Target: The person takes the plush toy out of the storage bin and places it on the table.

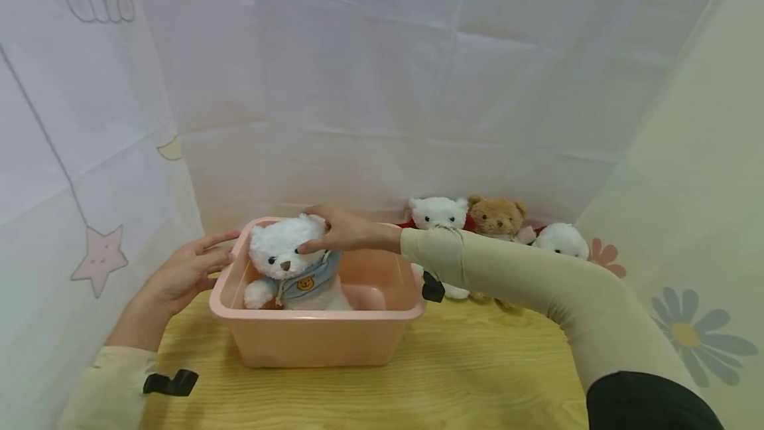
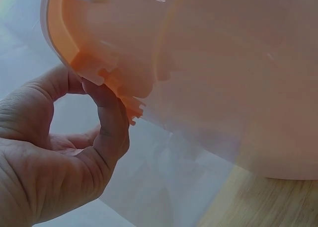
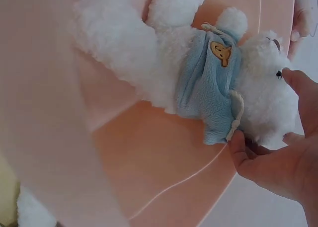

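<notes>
The left hand (image 1: pixel 182 274) lies at the near-left corner of the pink plastic tub (image 1: pixel 316 340), fingers loosely curved, fingertips touching the rim. The right hand (image 1: pixel 343 231) curls over the head of the white plush bear (image 1: pixel 292 264), gripping it. The bear is fluffy, wears a soft blue hooded top, and sits upright inside the tub's left half, facing near. The tub is smooth and rectangular on a pale wooden table (image 1: pixel 465 377). Three more plush bears (image 1: pixel 495 217) line the far wall.
</notes>
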